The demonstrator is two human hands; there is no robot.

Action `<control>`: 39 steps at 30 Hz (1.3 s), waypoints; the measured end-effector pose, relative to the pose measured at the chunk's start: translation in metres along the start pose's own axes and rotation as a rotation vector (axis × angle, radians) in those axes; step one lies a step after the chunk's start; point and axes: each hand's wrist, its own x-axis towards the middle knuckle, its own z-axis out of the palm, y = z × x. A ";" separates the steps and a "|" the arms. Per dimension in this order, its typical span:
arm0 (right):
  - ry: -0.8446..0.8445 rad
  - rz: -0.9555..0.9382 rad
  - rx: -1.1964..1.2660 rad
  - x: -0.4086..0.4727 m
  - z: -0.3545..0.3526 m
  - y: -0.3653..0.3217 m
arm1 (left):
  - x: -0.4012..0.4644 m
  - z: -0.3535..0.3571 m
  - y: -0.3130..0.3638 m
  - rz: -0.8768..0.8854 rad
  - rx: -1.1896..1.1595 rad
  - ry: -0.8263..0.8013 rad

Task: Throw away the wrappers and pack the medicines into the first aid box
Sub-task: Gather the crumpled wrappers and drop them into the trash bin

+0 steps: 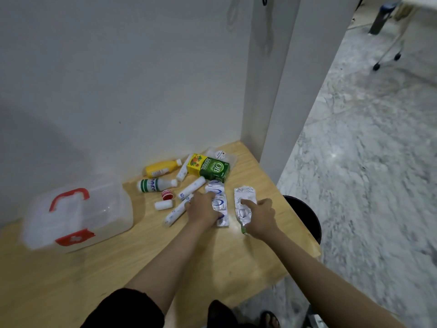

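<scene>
Down on the wooden worktop (71, 280), seen from our head camera, we have both hands among the medicines. Our left hand (203, 209) lies palm down with its fingers curled onto a silver blister strip printed with blue ovals (218, 204); whether it actually grips the strip we cannot tell. Our right hand (260, 216) is loosely closed, its forefinger stretched out and pressing on a second, crumpled foil blister strip (243, 200), which lies just beside the first; a green edge shows at its near end.

Left of our left hand lie three white rolls in printed wrapping (191, 188), one of them touching our fingers, and a short plain white roll (163, 205). Near these sits a small red cap (167, 194). Farther back lie a white bottle with a green label (153, 184) and a yellow bottle (162, 168), both on their sides. A green and yellow carton marked "OB herbal" (208, 168) lies by the wall, with a clear packet (222, 155) behind it.

At the left of the worktop stands the first aid box (78, 216), translucent with a red handle and red latch, its lid shut, well apart from the medicines. A black bin (305, 216) stands on the floor beside the worktop's right edge.
</scene>
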 end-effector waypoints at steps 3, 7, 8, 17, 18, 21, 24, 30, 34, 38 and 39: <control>0.028 -0.010 0.115 0.000 -0.004 0.004 | -0.001 -0.001 -0.002 0.031 -0.004 0.022; 0.103 -0.038 0.203 -0.009 -0.010 0.011 | -0.006 -0.003 -0.004 0.120 -0.207 0.045; 0.124 -0.042 0.238 -0.012 -0.012 0.014 | -0.006 -0.002 -0.004 0.148 -0.279 0.062; 0.362 0.021 0.419 -0.025 -0.075 0.071 | -0.006 0.002 0.063 0.377 -0.446 0.093; 0.375 0.042 0.446 -0.022 -0.084 0.082 | -0.004 0.006 0.077 0.402 -0.448 0.078; 0.379 0.129 0.520 -0.006 -0.106 0.119 | 0.008 0.021 0.123 0.453 -0.447 0.011; 0.349 0.210 0.540 0.018 -0.116 0.158 | 0.028 0.045 0.169 0.444 -0.393 -0.064; 0.209 0.274 0.430 0.077 -0.105 0.229 | 0.081 0.115 0.251 0.372 -0.159 -0.264; 0.023 0.365 0.330 0.113 -0.074 0.276 | 0.116 0.173 0.274 0.225 0.031 -0.413; -0.156 0.396 0.319 0.143 -0.051 0.307 | 0.142 0.225 0.276 0.131 0.105 -0.541; -0.198 0.413 0.320 0.150 -0.048 0.314 | 0.148 0.235 0.277 0.117 0.111 -0.564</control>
